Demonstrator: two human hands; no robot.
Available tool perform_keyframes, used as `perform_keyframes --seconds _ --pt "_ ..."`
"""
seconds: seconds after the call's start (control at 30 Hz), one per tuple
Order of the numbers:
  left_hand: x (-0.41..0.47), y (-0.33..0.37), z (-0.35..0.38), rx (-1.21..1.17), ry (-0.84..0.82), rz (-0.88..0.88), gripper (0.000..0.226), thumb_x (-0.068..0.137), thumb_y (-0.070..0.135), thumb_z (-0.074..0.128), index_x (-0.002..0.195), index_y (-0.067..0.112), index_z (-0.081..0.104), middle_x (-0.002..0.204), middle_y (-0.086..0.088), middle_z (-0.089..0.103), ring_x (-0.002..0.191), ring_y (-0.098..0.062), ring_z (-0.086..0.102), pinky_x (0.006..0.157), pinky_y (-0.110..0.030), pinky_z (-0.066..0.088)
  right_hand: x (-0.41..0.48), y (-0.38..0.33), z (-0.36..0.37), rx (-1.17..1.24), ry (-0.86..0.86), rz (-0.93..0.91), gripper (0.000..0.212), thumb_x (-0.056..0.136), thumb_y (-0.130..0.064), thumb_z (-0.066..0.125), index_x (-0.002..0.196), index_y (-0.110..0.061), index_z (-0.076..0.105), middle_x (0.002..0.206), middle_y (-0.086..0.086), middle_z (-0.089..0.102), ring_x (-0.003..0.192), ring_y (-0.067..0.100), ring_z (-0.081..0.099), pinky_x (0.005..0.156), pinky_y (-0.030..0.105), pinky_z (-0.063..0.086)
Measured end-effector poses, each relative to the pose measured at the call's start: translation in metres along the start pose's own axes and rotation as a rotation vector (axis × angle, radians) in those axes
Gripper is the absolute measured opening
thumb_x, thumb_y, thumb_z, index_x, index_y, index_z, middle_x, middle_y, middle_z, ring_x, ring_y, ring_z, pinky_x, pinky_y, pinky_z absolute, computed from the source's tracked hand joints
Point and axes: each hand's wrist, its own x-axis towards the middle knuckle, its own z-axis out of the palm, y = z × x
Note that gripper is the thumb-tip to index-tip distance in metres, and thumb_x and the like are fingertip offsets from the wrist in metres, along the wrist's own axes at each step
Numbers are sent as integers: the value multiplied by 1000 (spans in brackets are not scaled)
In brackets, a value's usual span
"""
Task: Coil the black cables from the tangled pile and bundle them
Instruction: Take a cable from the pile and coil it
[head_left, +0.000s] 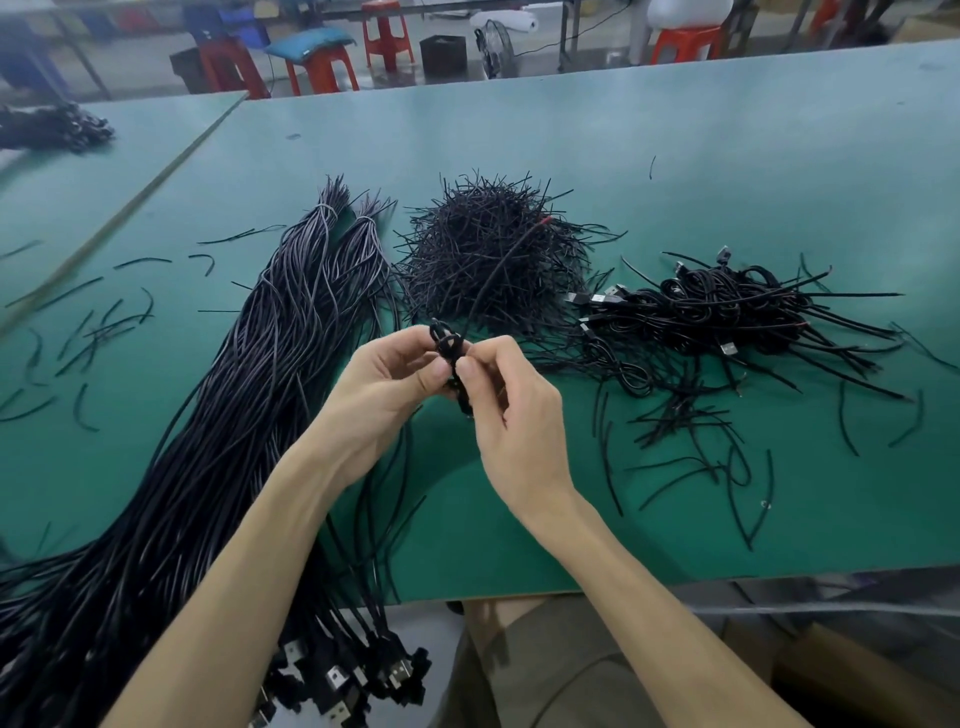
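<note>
Between my two hands, above the green table (675, 135), is a small coiled black cable (448, 347). My left hand (387, 387) pinches the coil from the left, and my right hand (511, 410) pinches it from the right with thumb and forefinger. One free end of the cable rises from the coil toward the heap behind. A long bundle of straight black cables (249, 395) lies at my left, its USB plugs (337, 680) hanging over the near edge. Coiled cables (727, 312) are piled at the right.
A heap of short black ties (493, 249) sits behind my hands. Loose ties (98, 332) lie scattered at left and right. Another dark cable bundle (52, 127) is on the far left table. Red stools (322, 67) stand beyond the table.
</note>
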Motion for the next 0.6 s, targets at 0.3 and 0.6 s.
perform_keyframes --seconds 0.3,0.6 --pt "-2 5 3 82 -1 127 31 87 -11 58 91 17 71 104 0 58 95 -14 54 88 -24 46 1 -4 -4 117 -42 29 16 105 -11 53 92 -2 57 66 14 52 56 28 41 52 33 35" --pt "-2 4 -2 -75 70 30 26 90 -1 59 85 12 81 113 -8 73 101 -23 71 98 -33 54 2 0 -5 138 -7 100 19 106 -17 53 89 -10 56 64 2 54 54 24 46 51 40 40"
